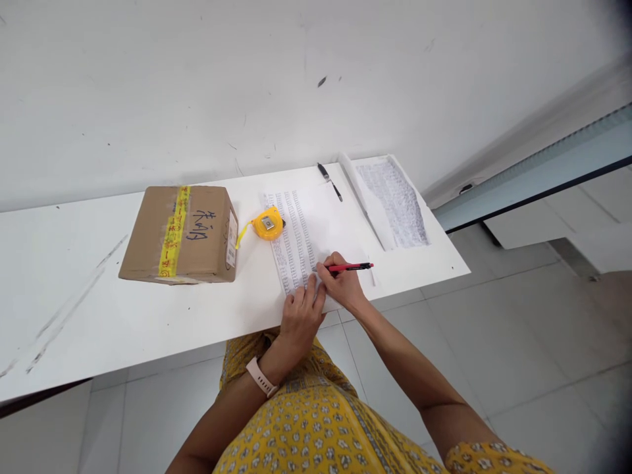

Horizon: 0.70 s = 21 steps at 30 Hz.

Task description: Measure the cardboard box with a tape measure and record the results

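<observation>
A: Nearest the person, the left hand point(301, 316) lies flat on the printed sheet point(301, 240), fingers spread and pressed down at its near edge; a pale watch band point(261, 376) circles that wrist. Just beside it, the right hand point(340, 283) has its grip pinched around a red pen point(351, 266), the tip at the sheet's column of small print, near the front edge of the desk point(74, 296).

B: Judging by that, she does well to keep the flat hand close to the tip, so the thin paper cannot slide or buckle on the smooth white top, and to move it along with the row she marks, since the lines are dense and easy to misread.

A: The sheet looks limp and matte, its right part bare. Farther on, a yellow tape measure point(268, 224) sits on its upper left corner, a rounded hard case with a short strap.

B: And left of that, apart from the paper, stands a brown cardboard box point(180, 234), sealed with yellow printed tape, handwriting and a label on it.

A: At the back lie a dark pen point(330, 181) and a second printed sheet point(395, 201), one edge curled up, near the scuffed white wall point(197, 85).
</observation>
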{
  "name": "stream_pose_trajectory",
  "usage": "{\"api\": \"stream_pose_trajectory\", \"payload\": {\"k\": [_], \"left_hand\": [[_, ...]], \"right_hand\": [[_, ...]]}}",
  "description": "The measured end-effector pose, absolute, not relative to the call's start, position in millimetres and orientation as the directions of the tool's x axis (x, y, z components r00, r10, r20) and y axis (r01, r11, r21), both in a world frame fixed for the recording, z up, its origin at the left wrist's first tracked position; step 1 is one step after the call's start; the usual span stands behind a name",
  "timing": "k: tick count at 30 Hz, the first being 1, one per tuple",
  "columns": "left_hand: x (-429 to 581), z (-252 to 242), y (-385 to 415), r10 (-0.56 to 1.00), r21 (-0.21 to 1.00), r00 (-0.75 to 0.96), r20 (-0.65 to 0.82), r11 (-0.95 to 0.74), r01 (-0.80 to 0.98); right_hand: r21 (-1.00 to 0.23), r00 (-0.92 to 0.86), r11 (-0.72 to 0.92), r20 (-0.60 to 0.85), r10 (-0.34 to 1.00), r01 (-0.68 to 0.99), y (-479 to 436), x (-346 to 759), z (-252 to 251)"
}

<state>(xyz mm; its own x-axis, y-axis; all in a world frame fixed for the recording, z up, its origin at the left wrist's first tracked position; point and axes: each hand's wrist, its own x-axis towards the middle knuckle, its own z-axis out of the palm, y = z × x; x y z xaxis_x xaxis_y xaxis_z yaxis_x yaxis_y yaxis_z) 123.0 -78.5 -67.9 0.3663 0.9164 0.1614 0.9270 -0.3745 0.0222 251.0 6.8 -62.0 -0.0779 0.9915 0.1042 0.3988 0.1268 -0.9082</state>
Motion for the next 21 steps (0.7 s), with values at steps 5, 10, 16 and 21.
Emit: {"api": "stream_pose_trajectory", "payload": {"k": [5,10,16,21], "left_hand": [[123.5,-66.9,-78.1,0.919,0.024,0.366,0.144,-0.374,0.927],[123.8,-68.2,-78.1,0.916,0.018,0.358,0.179,-0.367,0.930],[123.8,-69.7,-78.7,0.912,0.020,0.358,0.200,-0.369,0.929],[123.1,-69.3,-78.1,0.915,0.025,0.363,0.177,-0.373,0.927]], "right_hand": [[-0.906,-0.091,0.136,0.109,0.990,0.402,8.1,250.3,-62.9],[-0.913,-0.072,0.123,0.103,0.992,0.390,8.2,250.0,-61.3],[-0.912,-0.078,0.126,0.103,0.992,0.390,7.4,251.2,-62.7],[-0.918,-0.101,0.135,0.105,0.989,0.374,8.3,251.3,-64.8]]}}
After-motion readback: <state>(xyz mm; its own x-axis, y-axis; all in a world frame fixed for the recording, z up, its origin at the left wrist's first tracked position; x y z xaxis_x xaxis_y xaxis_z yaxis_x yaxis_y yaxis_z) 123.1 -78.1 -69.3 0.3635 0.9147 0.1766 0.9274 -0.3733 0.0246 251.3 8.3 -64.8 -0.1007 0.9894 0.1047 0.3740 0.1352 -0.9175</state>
